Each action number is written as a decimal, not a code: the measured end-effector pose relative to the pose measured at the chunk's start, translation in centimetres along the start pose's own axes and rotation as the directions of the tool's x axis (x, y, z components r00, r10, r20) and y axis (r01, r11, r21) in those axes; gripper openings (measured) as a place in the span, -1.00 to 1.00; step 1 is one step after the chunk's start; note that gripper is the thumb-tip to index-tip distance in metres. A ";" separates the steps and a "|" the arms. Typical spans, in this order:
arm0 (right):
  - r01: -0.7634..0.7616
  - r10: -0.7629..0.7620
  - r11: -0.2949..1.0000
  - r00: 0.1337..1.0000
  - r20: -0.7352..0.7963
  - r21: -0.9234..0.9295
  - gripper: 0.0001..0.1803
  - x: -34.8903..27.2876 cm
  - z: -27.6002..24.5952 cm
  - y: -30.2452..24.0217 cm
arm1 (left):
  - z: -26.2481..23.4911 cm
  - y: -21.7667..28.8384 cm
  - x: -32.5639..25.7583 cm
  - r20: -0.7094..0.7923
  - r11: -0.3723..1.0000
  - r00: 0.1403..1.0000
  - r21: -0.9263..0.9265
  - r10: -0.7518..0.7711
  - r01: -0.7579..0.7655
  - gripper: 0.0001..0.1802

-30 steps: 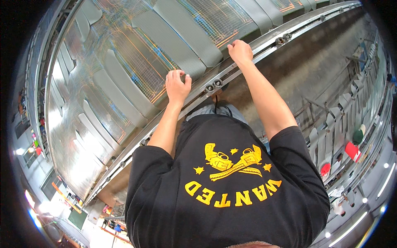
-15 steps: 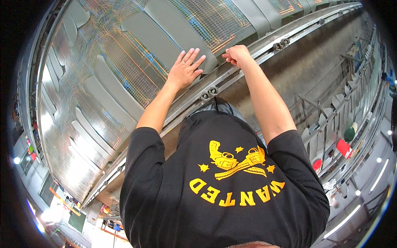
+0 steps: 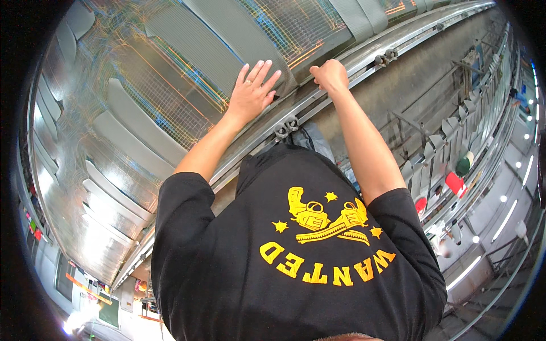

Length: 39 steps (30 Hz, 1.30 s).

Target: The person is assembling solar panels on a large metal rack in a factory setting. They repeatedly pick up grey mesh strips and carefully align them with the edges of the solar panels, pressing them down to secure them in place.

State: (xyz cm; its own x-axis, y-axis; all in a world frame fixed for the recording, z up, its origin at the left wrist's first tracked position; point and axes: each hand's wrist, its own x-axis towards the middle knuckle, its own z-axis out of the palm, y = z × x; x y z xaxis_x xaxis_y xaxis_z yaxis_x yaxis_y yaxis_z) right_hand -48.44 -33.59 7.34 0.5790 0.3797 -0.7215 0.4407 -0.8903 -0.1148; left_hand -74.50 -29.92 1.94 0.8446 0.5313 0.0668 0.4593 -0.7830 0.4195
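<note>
My left hand [image 3: 253, 94] lies palm down with its fingers spread at the near end of a long grey ribbed panel [image 3: 196, 51]. A smoother grey strip [image 3: 224, 31] lies alongside that panel, its near end between my two hands. Close to the table's metal edge, my right hand [image 3: 331, 75] is closed, thumb and fingers curled together. Whatever it may pinch is hidden. Both hands are over a large shiny table [image 3: 111, 150] marked with orange and blue grid lines.
Other curved grey pieces [image 3: 136, 133] lie on the table to the left. A metal rail [image 3: 352, 74] with roller fittings [image 3: 287, 128] runs along the near edge, close to my body. Further right, grey pieces [image 3: 435, 145] hang in a row.
The view has shifted slightly, so the table appears further left. My right hand's fingers are curled tighter and turned. My left hand stays spread over the grey panel's near end.
</note>
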 end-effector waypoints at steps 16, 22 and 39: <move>0.081 -0.077 0.924 0.997 -0.027 0.374 -0.68 0.5 1.0 2.3 | 2.0 0.8 0.6 -0.073 0.999 0.996 0.017 0.048 -0.047 -0.26; 0.094 -0.090 0.947 0.996 -0.027 0.308 -0.66 0.4 1.0 2.3 | 3.2 0.5 0.6 0.012 0.940 0.993 0.322 0.115 -0.113 -0.34; 0.113 -0.113 0.947 0.993 -0.018 0.300 -0.67 1.1 1.5 3.2 | -1.8 -1.4 1.9 0.081 0.975 0.980 -0.140 0.183 -0.171 -0.35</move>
State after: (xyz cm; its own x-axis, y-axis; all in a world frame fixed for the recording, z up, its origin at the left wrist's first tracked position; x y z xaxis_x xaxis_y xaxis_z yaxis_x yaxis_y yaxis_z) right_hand -47.45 -36.42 5.13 0.5376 0.4819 -0.6919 0.2771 -0.8760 -0.3948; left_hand -73.99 -27.26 3.11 0.9340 0.3505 0.0688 0.2650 -0.8091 0.5245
